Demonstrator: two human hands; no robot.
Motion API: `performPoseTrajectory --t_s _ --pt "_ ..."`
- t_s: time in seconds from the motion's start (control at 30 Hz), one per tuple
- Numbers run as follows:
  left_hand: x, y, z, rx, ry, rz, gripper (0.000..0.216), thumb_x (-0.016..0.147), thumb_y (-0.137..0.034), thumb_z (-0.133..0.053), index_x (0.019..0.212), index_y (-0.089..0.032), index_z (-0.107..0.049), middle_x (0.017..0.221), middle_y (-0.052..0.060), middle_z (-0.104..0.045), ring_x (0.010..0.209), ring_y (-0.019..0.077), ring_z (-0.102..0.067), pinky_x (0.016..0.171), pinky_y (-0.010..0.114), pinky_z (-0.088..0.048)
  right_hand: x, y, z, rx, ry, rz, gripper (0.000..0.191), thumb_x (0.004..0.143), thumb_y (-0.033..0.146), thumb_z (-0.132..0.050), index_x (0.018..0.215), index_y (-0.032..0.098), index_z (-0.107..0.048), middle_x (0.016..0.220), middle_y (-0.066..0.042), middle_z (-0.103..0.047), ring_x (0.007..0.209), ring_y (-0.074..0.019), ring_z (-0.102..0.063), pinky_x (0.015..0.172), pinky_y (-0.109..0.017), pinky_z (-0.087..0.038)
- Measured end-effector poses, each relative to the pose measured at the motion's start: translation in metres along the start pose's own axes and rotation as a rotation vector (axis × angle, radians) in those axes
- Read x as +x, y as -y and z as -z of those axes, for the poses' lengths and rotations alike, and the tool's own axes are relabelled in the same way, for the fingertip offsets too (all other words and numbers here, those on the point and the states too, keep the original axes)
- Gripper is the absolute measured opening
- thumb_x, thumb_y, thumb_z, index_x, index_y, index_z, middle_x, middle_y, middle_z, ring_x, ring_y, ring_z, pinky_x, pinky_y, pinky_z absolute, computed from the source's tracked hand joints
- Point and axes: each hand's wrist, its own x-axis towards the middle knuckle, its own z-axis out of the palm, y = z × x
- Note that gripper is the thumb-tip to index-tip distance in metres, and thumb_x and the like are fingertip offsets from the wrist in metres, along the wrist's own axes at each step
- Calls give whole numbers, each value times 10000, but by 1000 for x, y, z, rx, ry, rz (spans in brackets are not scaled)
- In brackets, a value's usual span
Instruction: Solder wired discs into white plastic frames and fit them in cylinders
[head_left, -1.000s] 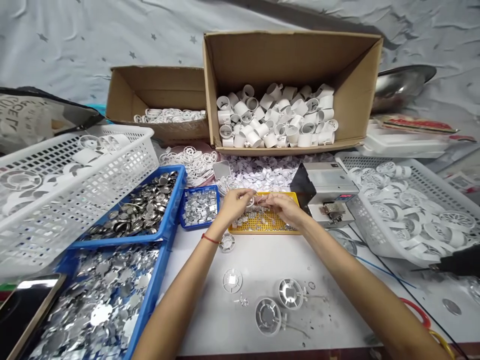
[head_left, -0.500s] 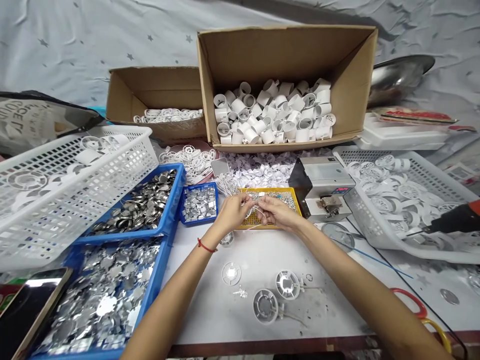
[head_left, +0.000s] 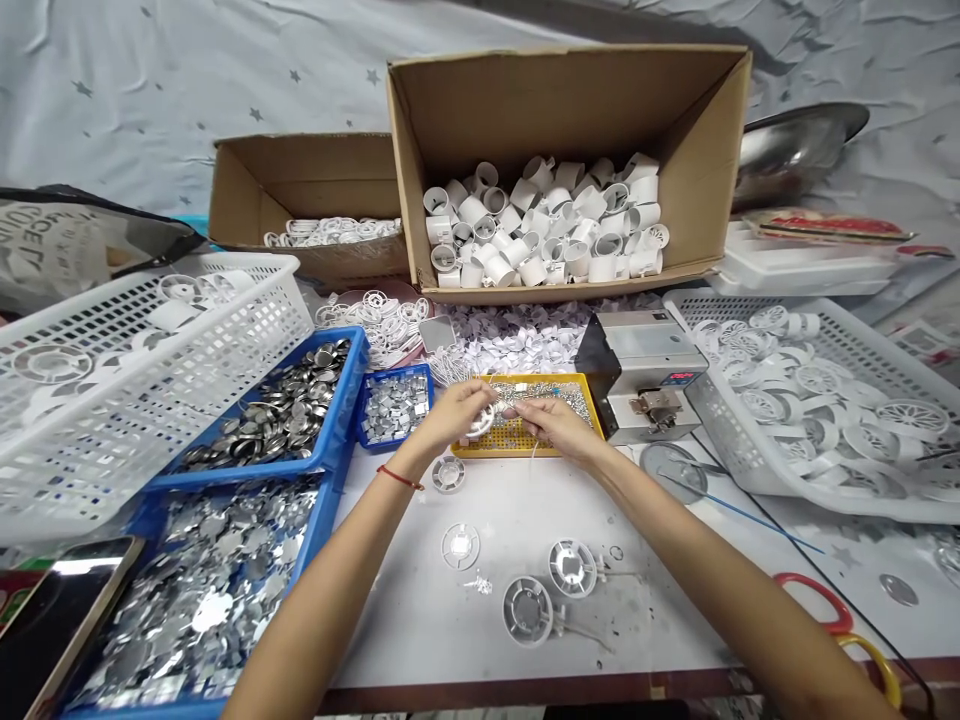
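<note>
My left hand (head_left: 454,414) and my right hand (head_left: 556,424) meet over a yellow tray (head_left: 517,438) of small silvery parts. The left hand's fingers are curled round a small white round plastic piece (head_left: 484,418). The right hand pinches something thin beside that piece, too small to name. On the white table in front of the hands lie white round discs (head_left: 459,545), (head_left: 571,566), (head_left: 528,611) and another one (head_left: 448,473) under my left wrist.
Blue trays of metal discs (head_left: 277,410), foil pieces (head_left: 195,590) and small squares (head_left: 396,405) lie left. White baskets (head_left: 127,370), (head_left: 817,400) flank the table. Cardboard boxes (head_left: 555,150), (head_left: 315,195) stand behind. A small grey machine (head_left: 645,375) sits right of the yellow tray. A phone (head_left: 45,620) lies bottom left.
The view has shifted slightly; both hands stay together over the yellow tray, and the white round piece now shows in the left hand. A dark tool seen at the right edge is gone.
</note>
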Motion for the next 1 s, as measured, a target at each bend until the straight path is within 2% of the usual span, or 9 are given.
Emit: performPoseTrajectory --t_s 0.07,0.17,0.23,0.33,0.47,0.6,0.73,0.87,1.0 --pt "-3 2 0 2 19 44 436 888 -497 -350 720 -166 -579 497 -65 -344 449 96 -277 462 234 -243 1 -1 -1 33 -38 19 405 609 505 -765 774 140 -703 486 92 -400 469 -57 -287 474 -234 -168" --pt "-11 1 -8 51 82 66 424 792 -565 -538 671 -166 -617 461 -65 -365 452 98 -293 482 247 -221 7 -3 -6 122 -105 63 406 599 517 -770 782 160 -709 509 85 -410 480 -59 -291 471 -235 -185" --pt "-15 -1 -14 96 105 64 354 741 -482 -625 567 -177 -584 448 -55 -391 471 104 -324 506 256 -215 11 -3 -10 191 -144 96 409 590 528 -780 771 171 -698 534 75 -437 485 -59 -313 459 -228 -205" --pt "-13 -1 -17 143 98 74 373 746 -335 -600 441 -184 -449 432 -51 -359 481 103 -310 525 272 -194 15 0 -8 298 -200 148 414 594 541 -792 764 187 -661 551 76 -438 463 -50 -319 433 -214 -235" --pt "-5 6 -8 146 74 127 396 747 -283 -571 417 -187 -374 418 -58 -278 464 93 -243 519 285 -160 11 8 5 416 -277 225 376 684 549 -753 786 216 -610 520 101 -365 422 -42 -319 435 -195 -309" --pt "-3 7 -3 67 106 166 357 742 -326 -568 440 -179 -447 419 -53 -314 442 89 -252 494 273 -166 4 11 16 441 -299 248 354 699 528 -754 796 211 -627 512 96 -410 454 -55 -421 498 -201 -406" --pt "-6 0 1 -61 168 187 317 775 -376 -508 546 -166 -569 475 -29 -439 445 97 -339 474 240 -247 3 7 19 399 -276 201 358 644 472 -813 738 164 -656 456 85 -427 432 -63 -445 448 -195 -367" --pt "-12 -6 6 -66 70 231 360 833 -411 -478 622 -155 -618 475 -15 -463 449 113 -392 486 238 -294 9 0 14 432 -302 165 352 660 471 -802 739 164 -650 454 95 -409 406 -41 -389 409 -174 -308" --pt "-29 -13 -7 74 -218 265 302 893 -400 -493 922 -154 -665 539 1 -521 550 168 -499 557 253 -302 12 2 -3 522 -343 145 351 686 484 -779 794 184 -632 497 100 -402 421 -38 -367 405 -168 -294"
